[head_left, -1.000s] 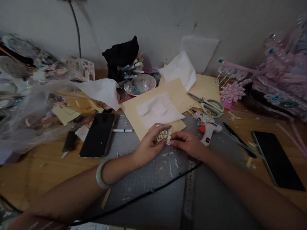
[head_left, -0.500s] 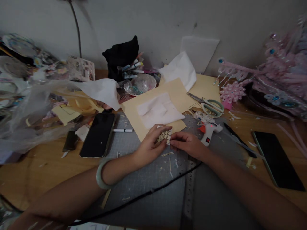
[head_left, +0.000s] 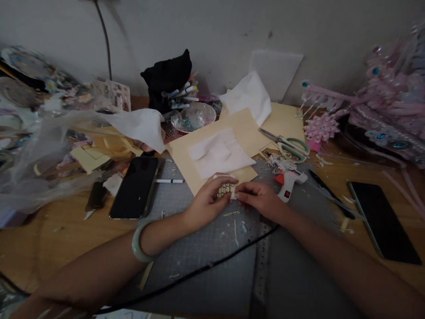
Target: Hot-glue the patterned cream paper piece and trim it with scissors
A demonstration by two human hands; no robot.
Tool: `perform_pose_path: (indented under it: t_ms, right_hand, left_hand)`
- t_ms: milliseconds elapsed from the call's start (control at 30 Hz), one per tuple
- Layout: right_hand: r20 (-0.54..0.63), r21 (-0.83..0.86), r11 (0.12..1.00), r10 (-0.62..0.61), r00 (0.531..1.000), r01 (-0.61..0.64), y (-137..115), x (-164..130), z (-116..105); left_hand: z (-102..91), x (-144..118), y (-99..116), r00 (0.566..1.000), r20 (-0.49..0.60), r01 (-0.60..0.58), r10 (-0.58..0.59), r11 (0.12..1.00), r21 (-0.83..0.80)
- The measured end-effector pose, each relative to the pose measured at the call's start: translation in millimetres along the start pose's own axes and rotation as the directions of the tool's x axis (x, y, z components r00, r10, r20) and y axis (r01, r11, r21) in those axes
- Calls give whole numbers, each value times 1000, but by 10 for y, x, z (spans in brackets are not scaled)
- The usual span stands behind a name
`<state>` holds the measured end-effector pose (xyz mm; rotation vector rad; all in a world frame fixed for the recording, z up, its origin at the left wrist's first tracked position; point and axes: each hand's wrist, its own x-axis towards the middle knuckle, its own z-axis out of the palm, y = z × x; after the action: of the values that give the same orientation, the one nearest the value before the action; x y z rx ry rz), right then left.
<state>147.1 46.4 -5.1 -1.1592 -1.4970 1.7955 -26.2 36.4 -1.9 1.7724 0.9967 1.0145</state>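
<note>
Between my hands is a small pale piece with a dark looped pattern [head_left: 224, 190] and a white edge. My left hand [head_left: 210, 200], a pale green bangle [head_left: 139, 243] on its wrist, curls thumb and fingers around the piece from the left. At the piece's right edge, my right hand [head_left: 257, 198] is closed in a pinch; its fingertips partly hide what they grip. A narrow patterned strip [head_left: 231, 214] lies on the grey cutting mat [head_left: 199, 248] just below. Behind my hands, white sheet material [head_left: 219, 153] rests on cream card [head_left: 182, 153].
Scissors [head_left: 287, 146] and a white glue gun [head_left: 289, 184] lie to the right, near a black pen [head_left: 332, 195] and a phone [head_left: 385, 221]. Another phone [head_left: 134, 188] sits left. A black cable [head_left: 209, 266] and a ruler [head_left: 261, 266] cross the mat. Pink beaded decorations [head_left: 392, 97] stand far right.
Both hands stay at nearly the same spot around the patterned piece. My right fingers have shifted slightly at its edge.
</note>
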Motion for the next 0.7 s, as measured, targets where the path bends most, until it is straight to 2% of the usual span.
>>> perform_pose_path:
  t_ms: [100,200,367,700]
  right_hand:
    - [6,102,995,4,1000,-4,17,29,-11]
    - [0,93,996,3,1000,-3,16,37,-3]
    - [-16,-13,1000,16,1000,-17,9,11,33]
    - [9,28,1000,-6,1000,5,-5,3,33]
  left_hand:
    - [2,3,3,994,-30,106,-110,988,-111]
    - [0,3,5,988,-27,147,-154,975,-164]
    - [-14,9,5,993,-46,101,-106,991,-93]
    - [-10,8,-21,999,-39,36,-37,999,-16]
